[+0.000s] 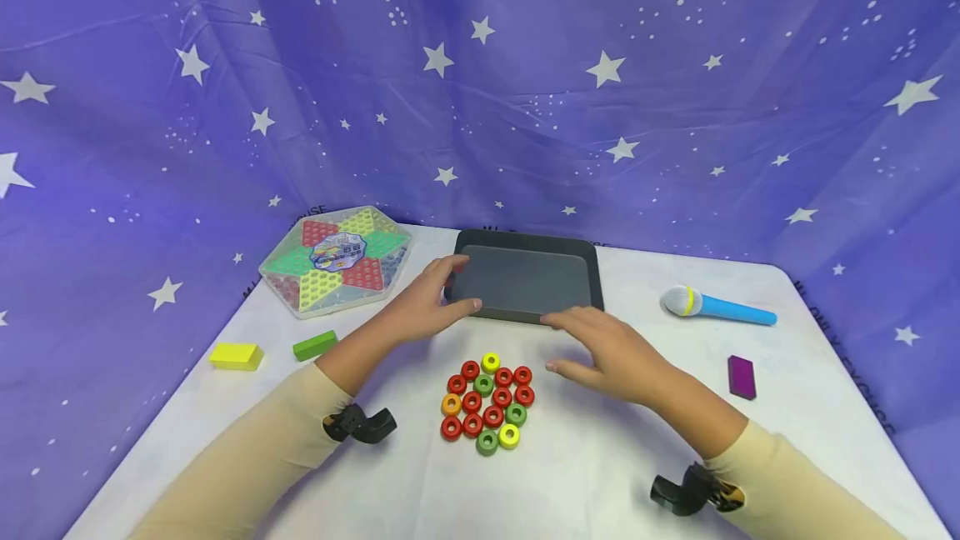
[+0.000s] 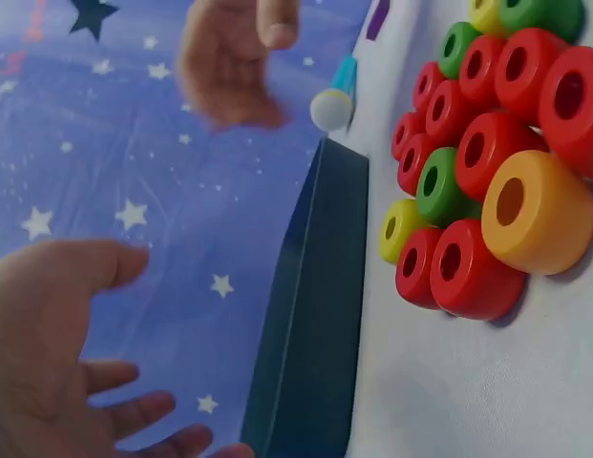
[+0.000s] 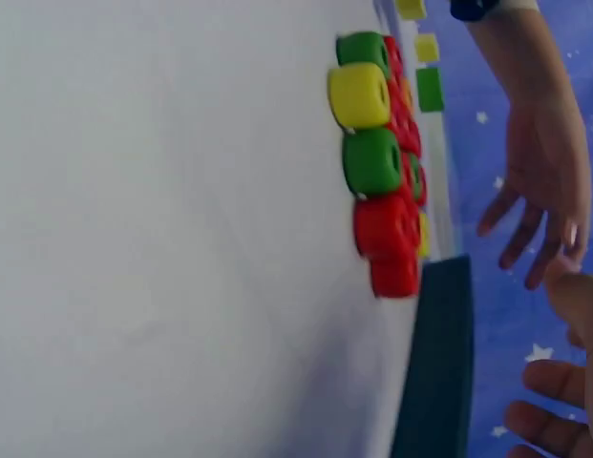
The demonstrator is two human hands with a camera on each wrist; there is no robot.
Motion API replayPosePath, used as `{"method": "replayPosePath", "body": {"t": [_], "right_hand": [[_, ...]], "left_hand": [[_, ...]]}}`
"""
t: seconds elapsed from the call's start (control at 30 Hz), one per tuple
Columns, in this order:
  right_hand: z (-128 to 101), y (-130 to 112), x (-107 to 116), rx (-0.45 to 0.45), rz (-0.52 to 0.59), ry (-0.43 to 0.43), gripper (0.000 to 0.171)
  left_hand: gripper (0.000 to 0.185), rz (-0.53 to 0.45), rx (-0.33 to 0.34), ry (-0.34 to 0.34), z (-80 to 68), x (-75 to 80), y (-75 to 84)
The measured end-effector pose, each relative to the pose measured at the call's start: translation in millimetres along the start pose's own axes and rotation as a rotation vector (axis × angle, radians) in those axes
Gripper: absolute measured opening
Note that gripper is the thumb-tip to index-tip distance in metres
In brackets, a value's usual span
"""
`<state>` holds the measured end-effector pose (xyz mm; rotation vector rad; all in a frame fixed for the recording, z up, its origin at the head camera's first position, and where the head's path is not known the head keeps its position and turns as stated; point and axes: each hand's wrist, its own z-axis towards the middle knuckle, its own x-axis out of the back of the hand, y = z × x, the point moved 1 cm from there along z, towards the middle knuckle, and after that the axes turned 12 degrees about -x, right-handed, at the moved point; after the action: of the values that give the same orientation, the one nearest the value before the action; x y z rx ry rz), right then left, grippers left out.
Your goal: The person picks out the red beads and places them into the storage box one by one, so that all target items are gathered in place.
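Observation:
A dark rectangular tray [image 1: 525, 242] lies at the back middle of the white table. My left hand [image 1: 429, 305] is at its near left corner, fingers straight and spread, the tips at the rim; the left wrist view shows this hand [image 2: 57, 363] open beside the tray's wall [image 2: 315, 315]. My right hand [image 1: 600, 347] hovers flat at the tray's front edge, fingers relaxed and holding nothing. A cluster of several red, green, yellow and orange rings [image 1: 487, 402] lies just in front of both hands, also seen close up as rings [image 2: 487, 172] and rings [image 3: 377, 162].
A hexagonal Chinese checkers box [image 1: 337, 261] sits back left. A yellow block [image 1: 236, 355] and a green block [image 1: 315, 345] lie at the left. A toy microphone [image 1: 716, 307] and a purple block [image 1: 741, 377] lie at the right. A starry purple cloth hangs behind.

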<state>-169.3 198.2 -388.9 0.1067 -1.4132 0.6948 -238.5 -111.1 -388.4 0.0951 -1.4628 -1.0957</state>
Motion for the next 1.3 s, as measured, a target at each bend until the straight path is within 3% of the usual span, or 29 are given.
{"method": "replayPosePath", "body": {"t": [0.13, 0.3, 0.43, 0.57, 0.7, 0.93, 1.1, 1.3], "right_hand": [[-3.4, 0.7, -18.0, -0.025, 0.099, -0.053, 0.038], [-0.3, 1.8, -41.9, -0.013, 0.149, -0.099, 0.029], [3.0, 1.7, -54.7, 0.04, 0.15, -0.133, 0.029], [4.3, 2.2, -58.6, 0.05, 0.108, -0.135, 0.031], [7.8, 3.7, -57.7, 0.051, 0.073, -0.133, 0.034], [18.6, 1.4, -59.5, 0.145, 0.082, -0.131, 0.032], [20.3, 2.8, -53.0, 0.109, 0.127, -0.13, 0.029], [25.0, 20.7, -23.9, 0.025, 0.212, -0.132, 0.03]], "left_hand": [[0.066, -0.084, 0.086, 0.11, 15.2, -3.4, -14.9], [0.052, -0.092, 0.18, 0.189, 26.3, -8.9, -39.4], [0.043, -0.025, 0.216, 0.157, 26.4, -12.9, -52.0], [0.038, 0.037, 0.186, 0.114, 24.4, -17.3, -56.2], [0.038, 0.024, 0.172, 0.133, 25.8, -18.5, -55.8], [0.039, 0.006, 0.21, 0.138, 26.8, -12.4, -54.8], [0.039, -0.009, 0.205, 0.14, 27.1, -10.8, -53.3], [0.039, -0.043, 0.206, 0.144, 26.9, -15.1, -51.4]]}}
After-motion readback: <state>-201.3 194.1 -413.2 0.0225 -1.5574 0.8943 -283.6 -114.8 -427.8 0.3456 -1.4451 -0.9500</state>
